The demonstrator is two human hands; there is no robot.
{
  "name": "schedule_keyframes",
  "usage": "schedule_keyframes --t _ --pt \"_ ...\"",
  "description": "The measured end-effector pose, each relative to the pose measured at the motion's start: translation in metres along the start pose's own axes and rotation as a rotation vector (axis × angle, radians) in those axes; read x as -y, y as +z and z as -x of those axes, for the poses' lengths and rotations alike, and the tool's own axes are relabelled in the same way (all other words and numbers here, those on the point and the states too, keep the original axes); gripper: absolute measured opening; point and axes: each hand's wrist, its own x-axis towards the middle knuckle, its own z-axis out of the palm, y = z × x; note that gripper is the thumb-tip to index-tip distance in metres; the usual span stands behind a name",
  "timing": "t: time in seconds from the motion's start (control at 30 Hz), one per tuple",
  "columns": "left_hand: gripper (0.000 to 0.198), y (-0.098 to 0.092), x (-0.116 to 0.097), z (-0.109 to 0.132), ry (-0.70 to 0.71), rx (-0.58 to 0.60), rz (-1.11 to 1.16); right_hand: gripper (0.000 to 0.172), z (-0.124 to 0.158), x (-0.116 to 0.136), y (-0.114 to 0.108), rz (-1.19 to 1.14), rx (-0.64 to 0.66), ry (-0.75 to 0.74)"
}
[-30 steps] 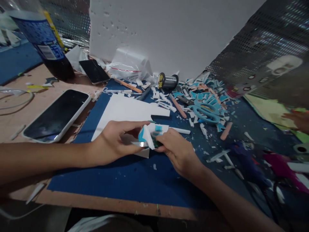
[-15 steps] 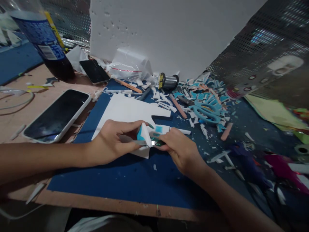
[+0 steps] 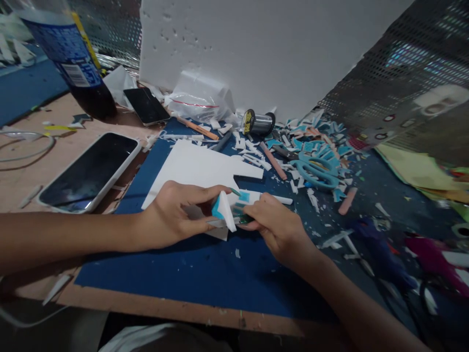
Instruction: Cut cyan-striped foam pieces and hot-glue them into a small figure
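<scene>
My left hand pinches a small white and teal foam piece between thumb and fingers, just above the blue cutting mat. My right hand is closed on a small cutter with a green handle, its metal blade lying against the underside of the foam piece. Both hands meet at the mat's middle. A larger white foam sheet lies flat right behind the left hand's fingers.
Teal scissors lie among several foam offcuts at the right. A wire spool, a pencil, a plastic bag and a white foam board stand behind. Two phones and a dark bottle are at the left.
The hands stay together on the foam piece with only slight shifts of the cutter; the view has drifted a little. Another person's hand at the far right edge is gone from view.
</scene>
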Motion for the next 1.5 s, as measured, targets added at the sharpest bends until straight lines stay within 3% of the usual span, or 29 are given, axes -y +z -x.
schedule_keyframes --t 0.27,0.57,0.77,0.87,1.0,1.17,1.33,1.5 --pt "0.038 -0.001 0.004 -0.001 0.146 -0.027 -0.105 0.029 0.002 -0.002 0.002 0.001 -0.016 -0.018" --pt "0.040 0.001 0.004 0.000 0.183 -0.026 -0.148 0.025 0.004 0.000 0.004 -0.023 -0.058 -0.040" --pt "0.035 0.002 0.000 -0.001 0.211 -0.063 -0.016 0.020 0.004 -0.003 0.007 -0.098 -0.086 -0.057" --pt "0.032 0.001 -0.003 -0.003 0.209 -0.020 0.086 0.021 0.001 -0.003 0.008 -0.127 -0.082 -0.098" --pt "0.034 0.000 -0.002 -0.003 0.206 0.031 0.037 0.027 -0.001 -0.003 0.006 -0.131 -0.020 -0.085" --pt "0.042 0.004 0.002 0.001 0.166 0.028 0.009 0.029 0.001 -0.007 0.001 -0.107 0.043 -0.049" --pt "0.037 0.005 -0.005 -0.002 -0.001 0.033 -0.007 0.027 0.002 -0.011 -0.002 -0.018 0.128 0.001" --pt "0.033 0.003 -0.010 -0.002 -0.097 0.046 0.138 0.031 -0.001 -0.008 -0.001 -0.008 0.123 -0.023"
